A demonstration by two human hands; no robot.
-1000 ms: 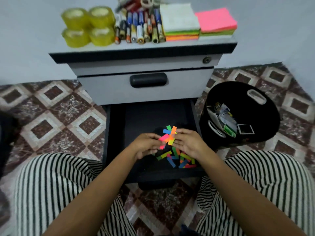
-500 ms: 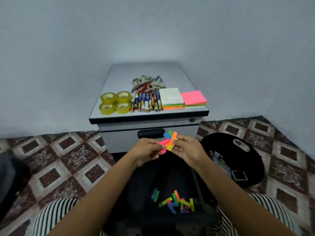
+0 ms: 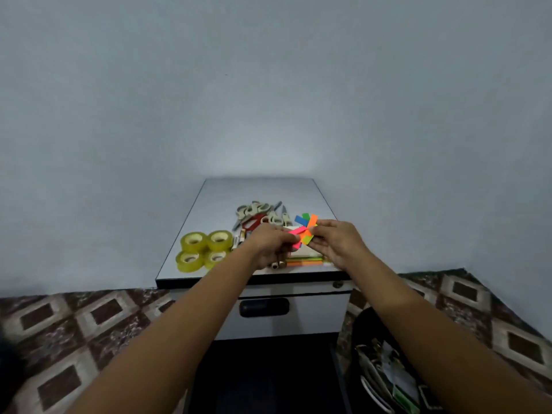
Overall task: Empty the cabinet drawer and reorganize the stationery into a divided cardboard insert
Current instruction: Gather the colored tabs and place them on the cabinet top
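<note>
**Asker:** Pink, orange, blue and green paper strips [image 3: 310, 224], who is holding them?

**Watcher:** Both hands are sharing them. The left hand [image 3: 268, 245] is pinching the fanned bunch from its side with curled fingers. The right hand [image 3: 339, 243] is pinching it from the other side.

**Asker:** And where is the bunch sitting?

**Watcher:** It is not lying on anything. It is hanging in the air over the front right part of the grey tabletop [image 3: 260, 192] of the small white cabinet. It is just above the stack of square sticky note pads [image 3: 304, 260], which the hands are partly hiding.

**Asker:** What else is lying up there?

**Watcher:** Four yellow clear-tape rolls [image 3: 205, 249] are sitting in a square at the front left. A heap of scissors with grey and red handles [image 3: 254, 211] is lying behind the hands. Some small cylinders are peeking out beside the left hand, but I cannot tell what they are.

**Asker:** And the drawers?

**Watcher:** The upper drawer front with its black recessed handle [image 3: 264, 307] is sitting flush. The dark lower drawer [image 3: 263, 377] is standing pulled out beneath both forearms. A round black bin [image 3: 363, 327] holding papers is standing on the patterned tile floor [image 3: 74, 324], just to the right of it.
</note>
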